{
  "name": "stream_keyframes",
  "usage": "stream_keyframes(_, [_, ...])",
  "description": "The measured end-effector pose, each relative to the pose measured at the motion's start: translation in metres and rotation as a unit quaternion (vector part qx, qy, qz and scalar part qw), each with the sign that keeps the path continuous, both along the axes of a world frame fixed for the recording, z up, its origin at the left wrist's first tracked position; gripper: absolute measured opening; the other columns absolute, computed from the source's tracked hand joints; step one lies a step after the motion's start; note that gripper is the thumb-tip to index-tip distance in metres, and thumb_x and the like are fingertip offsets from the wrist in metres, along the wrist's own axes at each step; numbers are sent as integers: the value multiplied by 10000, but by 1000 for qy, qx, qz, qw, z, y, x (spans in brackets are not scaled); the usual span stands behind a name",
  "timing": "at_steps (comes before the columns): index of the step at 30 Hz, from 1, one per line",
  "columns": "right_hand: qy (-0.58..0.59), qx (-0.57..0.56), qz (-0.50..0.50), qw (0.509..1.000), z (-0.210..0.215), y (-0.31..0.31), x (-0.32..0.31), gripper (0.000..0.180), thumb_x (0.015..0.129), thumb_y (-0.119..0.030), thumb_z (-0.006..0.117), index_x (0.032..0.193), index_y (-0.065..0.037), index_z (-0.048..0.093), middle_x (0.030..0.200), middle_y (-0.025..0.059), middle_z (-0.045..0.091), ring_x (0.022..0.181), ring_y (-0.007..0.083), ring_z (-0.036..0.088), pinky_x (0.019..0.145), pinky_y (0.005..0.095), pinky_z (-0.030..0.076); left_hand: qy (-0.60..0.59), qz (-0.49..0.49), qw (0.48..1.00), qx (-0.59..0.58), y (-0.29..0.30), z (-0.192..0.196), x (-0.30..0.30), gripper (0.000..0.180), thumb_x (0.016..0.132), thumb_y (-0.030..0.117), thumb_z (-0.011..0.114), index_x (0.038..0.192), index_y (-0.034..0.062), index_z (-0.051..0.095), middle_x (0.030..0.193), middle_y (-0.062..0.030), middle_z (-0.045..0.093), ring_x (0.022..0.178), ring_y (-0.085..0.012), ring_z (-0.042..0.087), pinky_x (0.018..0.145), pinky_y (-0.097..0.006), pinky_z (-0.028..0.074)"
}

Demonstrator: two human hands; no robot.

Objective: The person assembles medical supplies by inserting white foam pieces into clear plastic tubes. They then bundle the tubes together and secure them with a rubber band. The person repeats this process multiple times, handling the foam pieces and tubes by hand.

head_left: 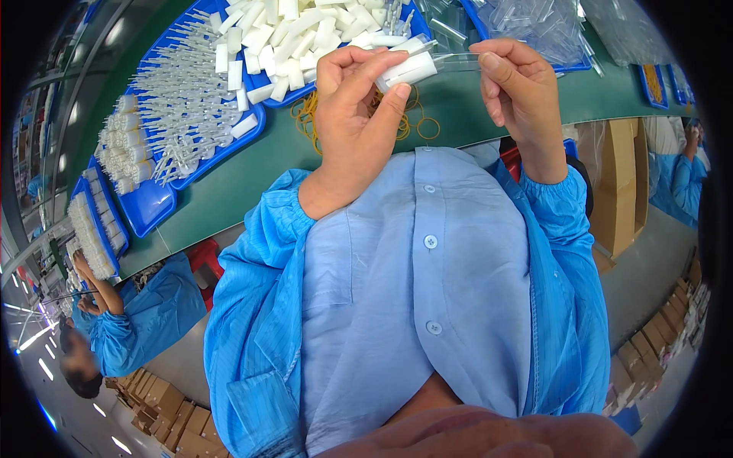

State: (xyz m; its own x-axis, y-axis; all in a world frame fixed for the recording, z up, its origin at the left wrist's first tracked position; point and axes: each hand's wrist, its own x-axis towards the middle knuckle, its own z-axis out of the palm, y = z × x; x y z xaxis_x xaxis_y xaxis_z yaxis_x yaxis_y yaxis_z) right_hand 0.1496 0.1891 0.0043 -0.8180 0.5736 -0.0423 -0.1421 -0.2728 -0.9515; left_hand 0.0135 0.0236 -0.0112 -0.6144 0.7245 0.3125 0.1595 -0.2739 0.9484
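Several white rectangular blocks point(410, 70) are bunched in my left hand point(355, 114), its fingers and thumb closed round them. My right hand point(523, 88) pinches the right end of a thin clear plastic sleeve point(458, 62) between thumb and forefinger. The sleeve's left end meets the white blocks; whether it goes round one of them I cannot tell. Loose yellow rubber bands point(429, 128) lie on the green table below and beside my left hand. Beyond it, a blue tray holds a heap of similar white blocks point(286, 34).
Thin whitish sticks point(179, 91) fill a blue tray to the left, near bundled white pieces point(126, 145). Clear plastic sleeves point(527, 30) are heaped at the upper right. A co-worker in blue point(149, 320) sits at the left; cardboard boxes point(618, 183) stand at the right.
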Motion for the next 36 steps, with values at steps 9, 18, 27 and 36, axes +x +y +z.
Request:
stream_keyframes(9, [-7,40,-5,999,4,-14,-2,189,927,-111,619,1057,23,644,658,29,613,516,78,577,436,196,460,8,46,999,23,7,-6,-3,272,787,6,758,1039,13,658,1139,-65,400,1169,-234,507,932,-318,485])
stream_keyframes(18, [18,50,-11,999,2,-20,-6,197,924,-100,617,1076,24,636,698,46,628,560,95,609,465,205,490,-16,37,999,16,6,-5,-4,176,809,9,737,979,24,694,1114,-63,424,1150,-229,520,920,-305,466])
stream_keyframes(27, [43,21,-3,999,-2,-20,-7,202,946,-114,586,1092,22,621,722,50,622,575,108,621,470,217,501,-31,18,999,3,3,-2,-6,140,821,14,725,960,29,719,1116,-59,443,1159,-228,518,901,-302,476])
stream_keyframes(36, [101,94,24,990,-9,-20,-3,204,960,-92,560,1126,17,604,791,85,630,685,139,640,600,248,540,4,10,1000,29,1,1,-4,166,788,-28,735,944,23,714,1147,-69,423,1181,-264,522,904,-326,502])
